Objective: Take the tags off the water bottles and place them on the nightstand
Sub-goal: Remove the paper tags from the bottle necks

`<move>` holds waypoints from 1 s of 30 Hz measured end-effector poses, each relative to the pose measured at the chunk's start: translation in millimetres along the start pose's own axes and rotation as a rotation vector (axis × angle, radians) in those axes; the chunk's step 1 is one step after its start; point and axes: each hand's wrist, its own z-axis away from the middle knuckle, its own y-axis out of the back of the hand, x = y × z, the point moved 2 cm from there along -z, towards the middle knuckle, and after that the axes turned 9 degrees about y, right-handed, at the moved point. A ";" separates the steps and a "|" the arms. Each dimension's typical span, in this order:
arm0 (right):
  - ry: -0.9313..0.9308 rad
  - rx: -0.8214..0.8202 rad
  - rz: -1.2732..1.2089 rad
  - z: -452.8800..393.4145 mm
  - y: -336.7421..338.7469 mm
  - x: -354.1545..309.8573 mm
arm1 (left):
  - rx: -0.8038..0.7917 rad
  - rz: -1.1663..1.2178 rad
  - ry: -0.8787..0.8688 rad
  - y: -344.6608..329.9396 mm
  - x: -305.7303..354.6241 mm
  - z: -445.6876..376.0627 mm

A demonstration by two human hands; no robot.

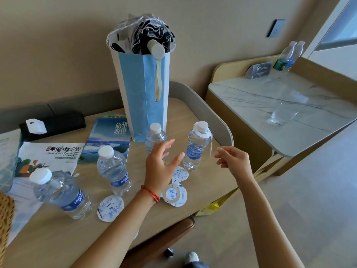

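Your left hand (161, 161) hovers open above the table (58, 235), fingers spread, holding nothing. Your right hand (234, 158) hangs beside it, fingers loosely curled with thumb and forefinger close together; whether it pinches anything, you cannot tell.

Between the two hands stands a tagged bottle (196, 147), its tag (202, 133) ringed round the neck under the cap and hanging down the side toward your right fingertips. Just behind your left hand a second bottle (154, 137) is partly hidden by your fingers. Under your left wrist lie loose tags (176, 193) on the table, and another loose tag (110, 208) sits nearer you. Left of that stand two more bottles (114, 169), bare at the neck.

Behind the bottles a tall blue bag (144, 93) rises, with brochures (105, 140) flat to its left. The nightstand (280, 109), well apart on the right, carries a glass (283, 114).
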 end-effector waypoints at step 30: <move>0.260 -0.796 -0.095 -151.3 -25.2 -16.0 | 0.202 0.170 0.405 -114.6 -12.7 -28.0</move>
